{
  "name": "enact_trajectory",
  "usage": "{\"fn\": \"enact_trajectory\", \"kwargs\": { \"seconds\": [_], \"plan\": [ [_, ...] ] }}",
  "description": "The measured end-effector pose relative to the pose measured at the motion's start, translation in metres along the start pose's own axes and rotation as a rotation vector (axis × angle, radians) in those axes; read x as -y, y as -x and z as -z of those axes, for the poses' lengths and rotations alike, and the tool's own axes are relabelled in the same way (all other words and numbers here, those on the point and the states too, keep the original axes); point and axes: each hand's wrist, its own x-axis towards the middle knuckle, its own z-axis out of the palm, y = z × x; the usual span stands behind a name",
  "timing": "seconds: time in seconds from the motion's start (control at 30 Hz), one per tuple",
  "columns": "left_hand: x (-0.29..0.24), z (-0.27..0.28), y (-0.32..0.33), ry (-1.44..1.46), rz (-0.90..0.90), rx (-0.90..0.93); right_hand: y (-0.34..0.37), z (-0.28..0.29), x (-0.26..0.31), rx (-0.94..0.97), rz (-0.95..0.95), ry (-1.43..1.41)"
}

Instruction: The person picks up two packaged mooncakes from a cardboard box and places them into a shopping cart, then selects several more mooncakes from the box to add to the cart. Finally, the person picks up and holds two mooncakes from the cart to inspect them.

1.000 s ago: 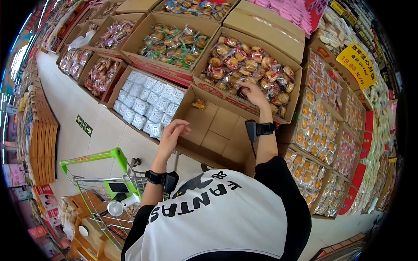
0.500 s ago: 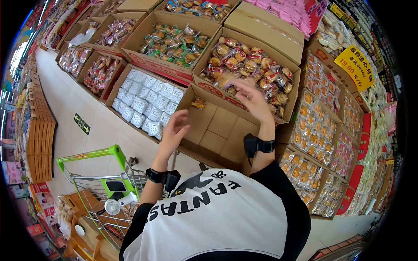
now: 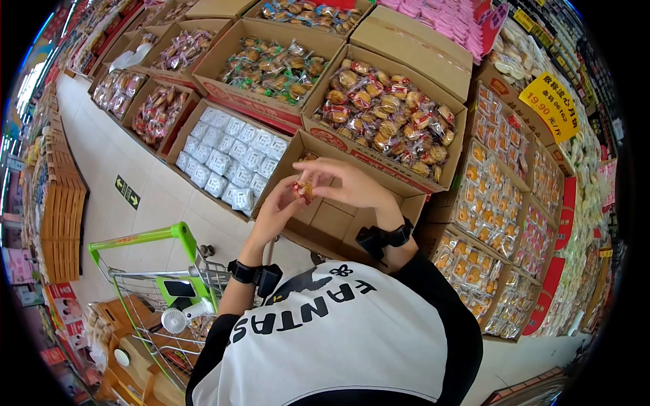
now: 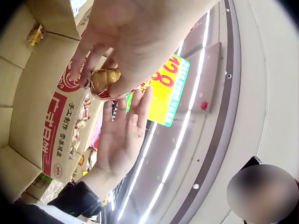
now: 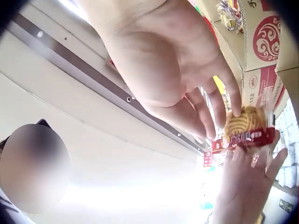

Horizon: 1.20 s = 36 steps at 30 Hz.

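A wrapped mooncake [image 3: 302, 191] with a red band and clear film is held over the nearest cardboard box [image 3: 332, 218]. My left hand [image 3: 273, 211] pinches it between thumb and fingers. In the right wrist view, the ridged golden top of the mooncake [image 5: 245, 122] shows above its red label. My right hand [image 3: 355, 184] comes in from the right, its fingers stretched out and the fingertips right at the wrapper. Its open palm shows in the left wrist view. Another small wrapped pack [image 4: 35, 35] lies in the corner of that box, partly hidden in the head view.
Behind stands a box of red-wrapped mooncakes [image 3: 386, 111], beside one of green-wrapped packs [image 3: 274, 71]. White packets [image 3: 227, 152] fill the box at left. Trays of packaged cakes [image 3: 484, 203] stand at right. A shopping cart with a green handle [image 3: 139, 238] is at lower left.
My right hand has come out of the red-wrapped mooncake box toward my left hand, bringing a mooncake. My left hand has moved slightly right and now pinches it.
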Motion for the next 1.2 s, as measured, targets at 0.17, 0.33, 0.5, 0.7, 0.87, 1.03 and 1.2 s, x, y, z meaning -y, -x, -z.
{"fn": "enact_trajectory", "kwargs": {
  "seconds": [0.17, 0.33, 0.5, 0.7, 0.87, 1.03, 1.2],
  "plan": [
    [-0.004, -0.002, 0.004, 0.134, 0.092, 0.010, -0.006, 0.039, -0.030, -0.404, -0.120, 0.102],
    [0.003, 0.002, 0.006, 0.182, 0.077, -0.037, -0.012, 0.088, -0.092, -0.611, -0.198, 0.291],
    [0.000, 0.004, 0.008, 0.202, 0.070, -0.079, -0.035, 0.106, -0.123, -0.629, -0.328, 0.442],
    [0.002, 0.006, 0.014, 0.219, 0.078, -0.153, -0.056, 0.106, -0.141, -0.548, -0.477, 0.761],
    [-0.001, 0.005, 0.016, 0.302, 0.086, -0.179, -0.067, 0.096, -0.158, -0.489, -0.503, 0.847],
    [-0.005, 0.004, 0.018, 0.347, 0.052, -0.256, -0.068, 0.098, -0.165, -0.384, -0.586, 0.923],
    [-0.016, 0.002, 0.021, 0.353, 0.034, -0.265, -0.070, 0.096, -0.158, -0.363, -0.683, 1.006]
  ]
}}
